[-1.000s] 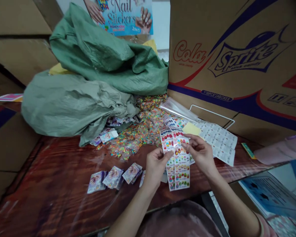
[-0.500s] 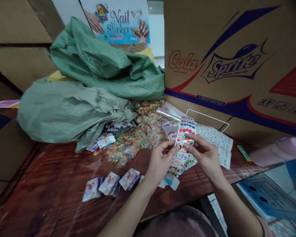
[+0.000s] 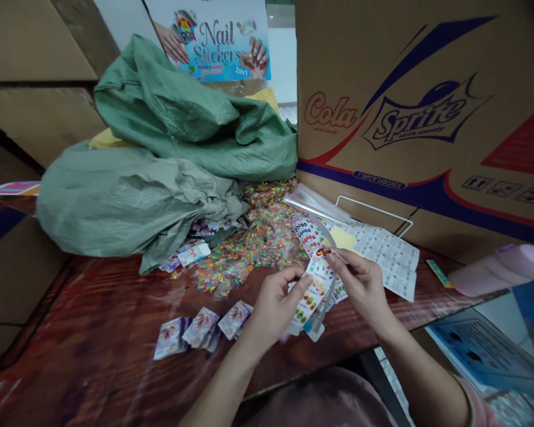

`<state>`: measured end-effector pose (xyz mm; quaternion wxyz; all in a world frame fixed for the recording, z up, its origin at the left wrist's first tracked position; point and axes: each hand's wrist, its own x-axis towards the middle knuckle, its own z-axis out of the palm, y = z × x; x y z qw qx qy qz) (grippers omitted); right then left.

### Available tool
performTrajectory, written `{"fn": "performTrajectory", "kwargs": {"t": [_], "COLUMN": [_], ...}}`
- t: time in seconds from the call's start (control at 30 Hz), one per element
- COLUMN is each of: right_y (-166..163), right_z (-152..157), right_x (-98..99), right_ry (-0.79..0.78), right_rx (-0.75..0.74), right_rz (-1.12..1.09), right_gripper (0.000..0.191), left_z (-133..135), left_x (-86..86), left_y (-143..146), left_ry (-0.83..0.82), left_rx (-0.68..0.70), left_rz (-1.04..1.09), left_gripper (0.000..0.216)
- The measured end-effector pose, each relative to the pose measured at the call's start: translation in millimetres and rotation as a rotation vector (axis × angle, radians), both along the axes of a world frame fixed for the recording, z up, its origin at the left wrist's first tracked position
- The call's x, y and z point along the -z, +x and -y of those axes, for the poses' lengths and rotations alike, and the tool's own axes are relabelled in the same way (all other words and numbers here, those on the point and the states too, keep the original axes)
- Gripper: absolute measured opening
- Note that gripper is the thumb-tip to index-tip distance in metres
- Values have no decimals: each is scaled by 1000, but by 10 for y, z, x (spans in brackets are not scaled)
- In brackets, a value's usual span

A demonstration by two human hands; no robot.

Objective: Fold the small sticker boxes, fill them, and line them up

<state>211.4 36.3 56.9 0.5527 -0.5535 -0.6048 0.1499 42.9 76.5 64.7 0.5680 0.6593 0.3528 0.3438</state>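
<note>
Left hand (image 3: 273,303) and right hand (image 3: 361,286) both pinch one nail-sticker sheet (image 3: 312,287), perhaps alongside a clear sleeve (blurred); holding it by the edges should keep it flat.

I note glossy printed sticker sheets (image 3: 315,280) at centre; table (image 3: 93,332), lower left, reddish wood under shiny film. Green sack (image 3: 129,201), left, coarse woven plastic, matt. Box (image 3: 347,53), upper right, matt cardboard.
</note>
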Motion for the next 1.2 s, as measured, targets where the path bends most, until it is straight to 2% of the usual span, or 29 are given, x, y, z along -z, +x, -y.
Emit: {"fn": "performTrajectory", "kwargs": {"t": [0.07,0.17,0.23,0.27,0.33,0.4,0.5,0.57,0.67,0.77,0.83,1.0,1.1,1.2], "right_y": [-9,-64,-129,-164,-230,-272,-280,-263,-258,-303,-344,-382,-360,-338], "right_z": [3,40,69,78,84,73,44,33,45,80,99,97,97,121], "right_x": [82,185,227,240,248,241,237,253,282,290,295,335,357,375], "right_ry": [81,92,104,115,100,21,-47,38,172,118,101,107,47,96], "right_rx": [4,-158,-220,-228,-219,-184,-95,-70,-157,-236,-250,-247,-213,-229], "right_rz": [115,314,346,326,229,98,-24,44,278,393,390,289,230,298], "right_gripper": [24,42,53,52,39,25,19,23,35,43,45,33,28,34], "left_z": [10,8,0,-3,1,17,53,71,78,72,77,126,137,114], "left_x": [34,62,54,46,33,41,96,138,162,133,106,110,158,195], "left_y": [-32,-75,-105,-119,-144,-168,-208,-238,-282,-323,-345,-341,-308,-284], "left_ry": [-108,-130,-132,-132,-143,-193,-297,-325,-330,-350,-378,-484,-486,-478], "left_rx": [-16,-81,-69,-55,-39,-58,-42,-11,-42,-63,-49,9,-106,-225], "left_rz": [16,62,86,94,112,122,88,57,63,95,123,179,186,227], "left_gripper": [24,21,20,20,20,20,25,27,29,28,28,35,41,43]}}
